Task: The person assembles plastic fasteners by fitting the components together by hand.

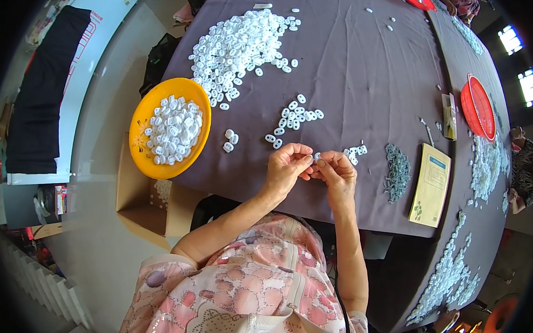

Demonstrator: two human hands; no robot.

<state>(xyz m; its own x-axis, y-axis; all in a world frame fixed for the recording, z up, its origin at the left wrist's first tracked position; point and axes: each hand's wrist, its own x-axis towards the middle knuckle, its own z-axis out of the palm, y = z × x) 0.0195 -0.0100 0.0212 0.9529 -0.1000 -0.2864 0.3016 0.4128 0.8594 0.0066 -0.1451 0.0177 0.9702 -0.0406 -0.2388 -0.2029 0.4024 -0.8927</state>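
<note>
Close together over the near edge of the table, my two hands work on a small white oval plastic piece (317, 156). My right hand (339, 174) pinches it between thumb and forefinger. Fingertips of my left hand (286, 170) are closed just beside it; what they grip is too small to make out. Beyond my left hand lies a loose cluster of white two-hole pieces (293, 116). A smaller group of white pieces (355, 152) sits just past my right hand. Farther right is a grey-green heap of small strands or bits (397, 174).
A big pile of white pieces (239, 49) covers the far left of the dark tablecloth (366, 69). An orange bowl (138, 156) of similar pieces stands at the left edge, above a cardboard box (135, 205). Rightward lie a yellow booklet (430, 185) and a red basket (468, 104).
</note>
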